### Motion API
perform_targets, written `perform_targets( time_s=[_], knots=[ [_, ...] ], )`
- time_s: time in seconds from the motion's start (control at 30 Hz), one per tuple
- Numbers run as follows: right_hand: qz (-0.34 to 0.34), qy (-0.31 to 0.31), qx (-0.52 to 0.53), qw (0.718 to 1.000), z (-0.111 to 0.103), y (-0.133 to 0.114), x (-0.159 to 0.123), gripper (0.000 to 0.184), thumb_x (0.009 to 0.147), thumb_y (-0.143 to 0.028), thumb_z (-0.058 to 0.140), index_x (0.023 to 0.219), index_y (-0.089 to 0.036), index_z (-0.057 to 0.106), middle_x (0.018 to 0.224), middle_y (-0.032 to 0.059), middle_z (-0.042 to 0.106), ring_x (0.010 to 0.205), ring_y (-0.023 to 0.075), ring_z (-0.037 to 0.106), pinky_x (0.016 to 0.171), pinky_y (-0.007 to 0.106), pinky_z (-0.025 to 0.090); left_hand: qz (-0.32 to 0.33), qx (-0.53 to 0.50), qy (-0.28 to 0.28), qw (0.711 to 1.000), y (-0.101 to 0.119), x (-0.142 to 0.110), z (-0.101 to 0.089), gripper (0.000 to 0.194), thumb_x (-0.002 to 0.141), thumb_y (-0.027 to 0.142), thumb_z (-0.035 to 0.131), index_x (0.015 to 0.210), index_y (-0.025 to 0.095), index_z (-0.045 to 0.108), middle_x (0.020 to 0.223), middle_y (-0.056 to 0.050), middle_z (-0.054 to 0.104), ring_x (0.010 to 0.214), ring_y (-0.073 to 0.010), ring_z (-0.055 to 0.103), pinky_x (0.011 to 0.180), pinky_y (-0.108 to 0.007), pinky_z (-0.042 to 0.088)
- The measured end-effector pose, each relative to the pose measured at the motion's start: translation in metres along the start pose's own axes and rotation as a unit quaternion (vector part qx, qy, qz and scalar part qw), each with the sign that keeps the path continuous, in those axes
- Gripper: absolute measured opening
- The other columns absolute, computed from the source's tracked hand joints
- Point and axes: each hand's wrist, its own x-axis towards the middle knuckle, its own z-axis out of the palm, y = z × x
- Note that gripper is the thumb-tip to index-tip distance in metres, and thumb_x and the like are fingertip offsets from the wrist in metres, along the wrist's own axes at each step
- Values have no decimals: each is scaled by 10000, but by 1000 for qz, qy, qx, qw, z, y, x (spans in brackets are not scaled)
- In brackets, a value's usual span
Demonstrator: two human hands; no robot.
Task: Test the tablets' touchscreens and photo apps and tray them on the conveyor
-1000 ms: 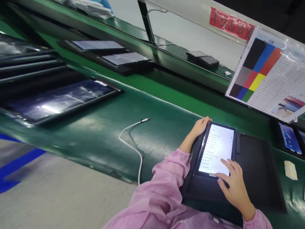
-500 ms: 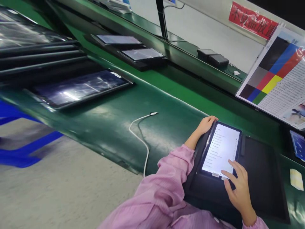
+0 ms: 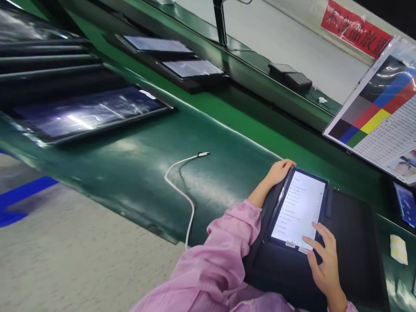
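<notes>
A tablet (image 3: 297,208) with a lit white screen showing a list lies on a black mat (image 3: 352,242). My left hand (image 3: 278,171) grips its upper left corner with the fingers together; the fingertips are partly hidden. Over the lower right of the screen is my right hand (image 3: 325,255), fingers spread, with the index fingertip at or just above the glass. I cannot tell whether it touches. Two small white labels stick out at the tablet's lower edge. To the left, a white cable (image 3: 191,203) with a plug at its end lies on the green bench.
A large dark-screened tablet (image 3: 87,112) lies at the left beside stacked black panels (image 3: 48,65). Two lit tablets (image 3: 191,68) rest further back. A colour chart (image 3: 373,112) stands at the right, near a yellowish folded cloth (image 3: 398,249) and another tablet (image 3: 406,203).
The view has shifted slightly. My left hand stays at the tablet's corner, and my right hand keeps nearly the same place over the lower screen. The list on the screen looks much the same.
</notes>
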Motion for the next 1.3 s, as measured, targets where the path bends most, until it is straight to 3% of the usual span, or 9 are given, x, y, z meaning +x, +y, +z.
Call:
perform_targets(
  time_s=[0.17, 0.37, 0.53, 0.7, 0.87, 0.97, 1.07, 1.2, 1.3],
  knots=[
    [44, 2, 25, 999, -1, 6, -1, 304, 1078, -316, 505, 1243, -367, 756, 1516, 32, 586, 1405, 341, 512, 1060, 574, 511, -3, 13, 3, 1000, -1, -2, -2, 405, 1043, 423, 443, 1035, 206, 785, 1050, -56, 801, 1035, -252, 724, 1002, -390, 533],
    [48, -2, 8, 999, 1, 11, 0, 296, 1076, -314, 509, 1116, -369, 797, 1497, 16, 603, 1419, 365, 497, 1025, 576, 530, 0, 22, 2, 1000, 3, -6, -5, 441, 992, 465, 439, 1028, 218, 802, 1046, -46, 818, 1020, -267, 736, 967, -351, 546],
    [-1, -2, -34, 999, 3, 17, -3, 281, 1052, -275, 540, 1112, -363, 800, 1508, 12, 596, 1403, 373, 508, 981, 557, 539, 0, 26, 1, 1000, 4, -7, -5, 437, 990, 472, 444, 1012, 221, 800, 1065, -50, 821, 1044, -270, 740, 977, -353, 548],
    [-34, -16, -94, 995, -1, 20, -8, 285, 1029, -250, 553, 1152, -373, 780, 1556, -4, 553, 1399, 391, 508, 1027, 630, 476, -3, 29, -2, 1000, 5, -8, -5, 428, 996, 461, 442, 1024, 221, 795, 1081, -48, 821, 1064, -265, 741, 983, -348, 545],
    [-47, -14, -128, 991, -4, 25, -10, 269, 1015, -277, 587, 1174, -381, 777, 1526, 2, 585, 1364, 399, 541, 971, 603, 522, -2, 30, -4, 1000, 6, -10, -7, 413, 1001, 445, 449, 1030, 222, 795, 1085, -47, 819, 1061, -264, 740, 997, -347, 543],
    [-20, -11, -93, 995, -4, 28, -12, 274, 1020, -284, 588, 1199, -380, 772, 1510, 14, 599, 1363, 382, 547, 954, 561, 547, -2, 29, -4, 1000, 7, -11, -8, 415, 999, 442, 448, 1035, 218, 795, 1102, -50, 819, 1072, -270, 734, 997, -352, 543],
    [42, 35, -6, 999, -4, 30, -13, 260, 1046, -322, 560, 1210, -325, 762, 1458, 73, 631, 1305, 350, 598, 958, 518, 558, -4, 28, -3, 1000, 7, -11, -8, 419, 995, 442, 447, 1036, 213, 796, 1117, -56, 818, 1090, -278, 728, 1007, -362, 537],
    [146, 103, 97, 979, -5, 27, -11, 225, 1064, -396, 556, 1086, -254, 729, 1348, 114, 678, 1221, 325, 657, 969, 475, 545, -7, 19, -5, 1000, 8, -11, -8, 417, 989, 452, 455, 1029, 220, 799, 1122, -54, 817, 1109, -282, 723, 1033, -372, 524],
    [165, 92, 135, 973, -5, 23, -9, 173, 1049, -378, 588, 993, -244, 681, 1318, 110, 689, 1210, 311, 672, 961, 438, 547, -11, 8, -6, 1000, 7, -11, -8, 416, 985, 463, 464, 1026, 221, 800, 1121, -55, 816, 1115, -287, 720, 1044, -380, 519]
  ],
)
